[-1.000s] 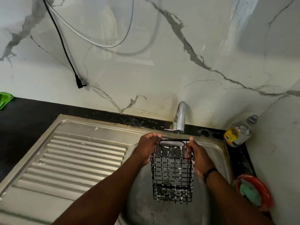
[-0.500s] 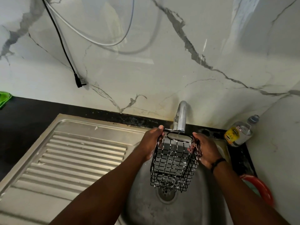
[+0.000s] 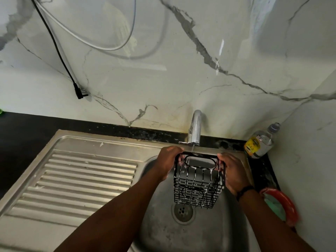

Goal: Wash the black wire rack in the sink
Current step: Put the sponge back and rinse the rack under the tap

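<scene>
**Wire rack held under the tap, over the sink bowl**

Black wire rack (image 3: 198, 186) held up in the air above the sink (image 3: 101, 142), clear of the bowl's bottom, directly under the spout of the tap (image 3: 194, 128). Gripped from both sides at the top rim: left hand (image 3: 168, 161) wrapped around the rack's left upper edge, fingers curled over the wire; right hand (image 3: 233, 173) closed around the right upper edge, fingers tucked behind the frame. Both hands pressed onto the rack, neither one spread. Oval handle loop at the rack's top turned toward the wall, just below the spout. Thin trickle of water between spout and rack. White suds or drips clinging to several wires. Drain (image 3: 183, 211) just beneath the rack's lower near corner, not touching it.

Ribbed draining board to the left of the bowl. Dark band on the right wrist. Clear bottle (image 3: 260, 142) with a yellow label standing in the corner right of the tap, against the marble wall. Red-rimmed dish (image 3: 285, 202) with something green inside, on the counter beside the right forearm. Black cable with a plug (image 3: 81, 92) hanging down the wall at upper left, a white cable looping beside it.
</scene>
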